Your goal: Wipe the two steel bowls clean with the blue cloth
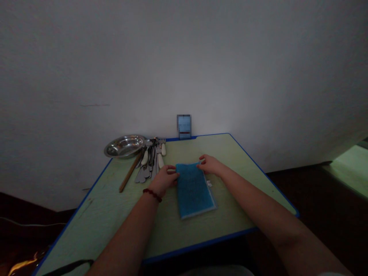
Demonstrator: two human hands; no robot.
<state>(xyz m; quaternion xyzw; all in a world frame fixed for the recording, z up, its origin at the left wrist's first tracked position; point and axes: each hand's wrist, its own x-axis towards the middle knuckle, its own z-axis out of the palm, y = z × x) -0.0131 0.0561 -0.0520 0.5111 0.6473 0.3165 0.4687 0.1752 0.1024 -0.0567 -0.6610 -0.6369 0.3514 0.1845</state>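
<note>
A folded blue cloth [194, 191] lies on the table in front of me, with a pale edge along its right and near sides. A small white tag [209, 183] sticks out from its right side. My left hand [163, 179], with a dark red bead bracelet [152, 194] at its wrist, holds the cloth's upper left edge between thumb and fingers. At the upper right corner, my right hand [211, 165] pinches the cloth with its fingertips.
The pale green table [230, 199] has a blue rim and stands against a grey wall. At the back left are a shiny metal bowl [125, 146], a pile of forks and knives [151, 161] and a wooden stick [130, 172]. A blurred-out phone-like device [184, 126] stands at the back.
</note>
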